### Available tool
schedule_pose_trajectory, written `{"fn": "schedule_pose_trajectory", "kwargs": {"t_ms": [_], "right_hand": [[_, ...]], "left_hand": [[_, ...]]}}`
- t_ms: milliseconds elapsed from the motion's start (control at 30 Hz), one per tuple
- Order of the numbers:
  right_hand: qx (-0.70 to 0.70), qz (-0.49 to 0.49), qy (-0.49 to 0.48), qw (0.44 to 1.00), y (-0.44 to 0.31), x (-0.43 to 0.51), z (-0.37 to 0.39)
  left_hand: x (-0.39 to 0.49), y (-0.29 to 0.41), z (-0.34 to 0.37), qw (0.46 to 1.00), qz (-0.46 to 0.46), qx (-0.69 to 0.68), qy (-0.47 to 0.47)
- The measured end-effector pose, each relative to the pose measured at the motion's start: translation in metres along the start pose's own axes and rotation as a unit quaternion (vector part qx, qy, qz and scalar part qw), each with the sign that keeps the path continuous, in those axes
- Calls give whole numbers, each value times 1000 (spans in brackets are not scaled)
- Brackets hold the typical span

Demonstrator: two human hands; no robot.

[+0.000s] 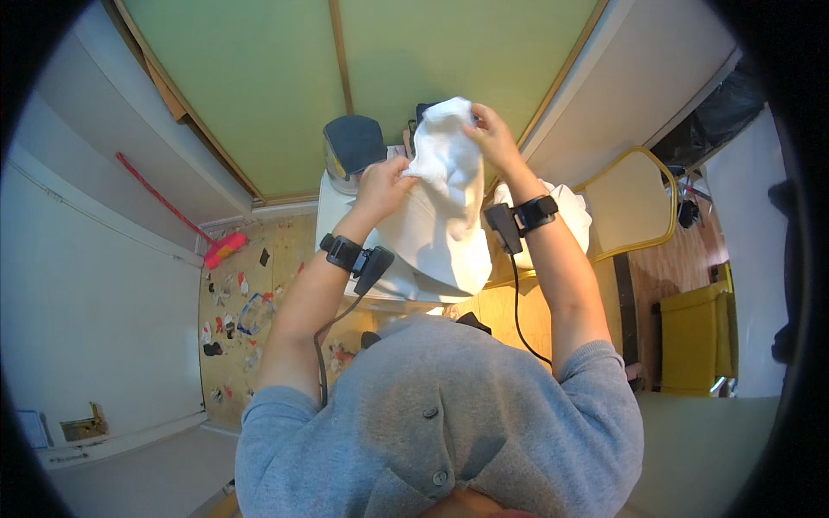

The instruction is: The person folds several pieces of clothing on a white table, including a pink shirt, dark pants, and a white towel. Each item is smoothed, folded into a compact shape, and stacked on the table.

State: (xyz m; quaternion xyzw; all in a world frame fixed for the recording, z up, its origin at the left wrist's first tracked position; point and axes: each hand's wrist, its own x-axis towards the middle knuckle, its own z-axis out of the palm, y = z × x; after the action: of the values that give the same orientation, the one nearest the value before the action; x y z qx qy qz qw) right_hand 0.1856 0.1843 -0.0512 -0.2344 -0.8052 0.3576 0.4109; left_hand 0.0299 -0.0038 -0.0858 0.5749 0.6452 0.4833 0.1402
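A white cloth (pixel 447 155) is held up between my two hands above a small white table (pixel 331 239). My left hand (pixel 382 188) pinches its left edge between thumb and fingers. Higher up on the other side, my right hand (pixel 493 139) grips the upper right edge. The lower part of the white fabric drapes down over the table towards my body; whether it is one piece with the raised part I cannot tell. Behind my left hand stands a clear container with a dark grey cloth (pixel 355 142) over its top.
A padded chair with a gold frame (pixel 625 194) stands at the right, with white fabric (pixel 570 210) on its seat. A broom with a pink head (pixel 225 250) leans in the left corner. Scraps and a clear plastic piece (pixel 256 313) litter the floor. Green panels (pixel 466 58) rise behind the table.
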Motion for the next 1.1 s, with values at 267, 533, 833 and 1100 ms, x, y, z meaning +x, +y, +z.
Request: {"fn": "schedule_pose_trajectory", "kwargs": {"t_ms": [267, 533, 833, 1100], "right_hand": [[47, 25, -201, 978, -41, -65, 56], [162, 114, -230, 953, -25, -66, 73], [211, 102, -265, 935, -57, -49, 33], [265, 109, -191, 939, -37, -69, 45]], "left_hand": [[11, -6, -1, 984, -96, -99, 109], [12, -1, -3, 986, 18, -111, 123], [-2, 27, -26, 984, 9, -161, -81], [5, 17, -25, 967, -17, -247, 59]]}}
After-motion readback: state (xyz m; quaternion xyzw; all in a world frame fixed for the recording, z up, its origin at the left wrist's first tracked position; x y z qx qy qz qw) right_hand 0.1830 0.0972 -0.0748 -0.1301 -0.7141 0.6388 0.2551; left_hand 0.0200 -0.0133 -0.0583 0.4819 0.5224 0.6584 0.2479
